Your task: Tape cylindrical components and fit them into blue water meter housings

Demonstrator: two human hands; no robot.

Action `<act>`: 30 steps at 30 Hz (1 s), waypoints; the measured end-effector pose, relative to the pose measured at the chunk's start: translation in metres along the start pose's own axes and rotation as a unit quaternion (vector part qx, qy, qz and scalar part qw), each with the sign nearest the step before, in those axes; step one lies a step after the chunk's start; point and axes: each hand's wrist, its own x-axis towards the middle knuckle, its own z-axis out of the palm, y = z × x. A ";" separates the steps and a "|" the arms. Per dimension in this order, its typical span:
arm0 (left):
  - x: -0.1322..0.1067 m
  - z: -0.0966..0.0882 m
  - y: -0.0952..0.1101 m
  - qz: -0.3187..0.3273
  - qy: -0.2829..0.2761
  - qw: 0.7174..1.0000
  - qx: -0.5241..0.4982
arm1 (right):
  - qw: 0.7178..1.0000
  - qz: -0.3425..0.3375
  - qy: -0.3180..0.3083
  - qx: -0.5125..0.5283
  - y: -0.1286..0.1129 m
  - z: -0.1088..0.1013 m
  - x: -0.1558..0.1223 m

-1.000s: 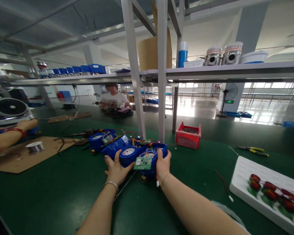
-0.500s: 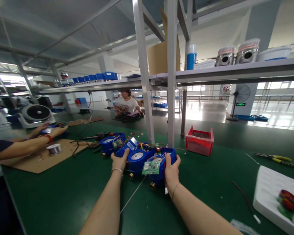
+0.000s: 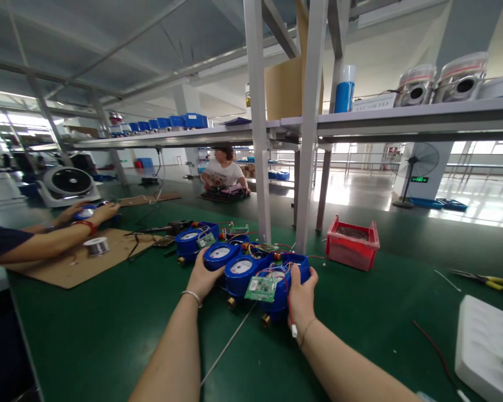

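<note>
Several blue water meters with white dials stand in a row on the green table. My left hand (image 3: 202, 277) is closed round the side of one blue meter (image 3: 218, 255) at the left of the group. My right hand (image 3: 302, 295) grips the rightmost blue meter (image 3: 284, 277), fingers over its rim. A small green circuit board (image 3: 260, 288) on coloured wires hangs in front of that meter. Another meter (image 3: 240, 272) sits between my hands, and one more (image 3: 190, 240) stands further left.
A red bin (image 3: 352, 244) stands behind to the right, yellow-handled pliers (image 3: 488, 278) and a white foam tray (image 3: 486, 341) further right. A co-worker's hands (image 3: 93, 213) work at left over cardboard with a solder spool (image 3: 96, 245). Metal shelf posts (image 3: 304, 167) rise just behind the meters.
The view has swung left, so the foam tray has slid toward the right edge. My left hand has shifted onto the side of a meter; my right hand keeps its hold.
</note>
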 end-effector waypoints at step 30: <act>0.015 -0.015 -0.043 0.032 0.042 0.999 0.001 | 0.996 0.040 -0.069 -0.036 0.006 0.008 -0.043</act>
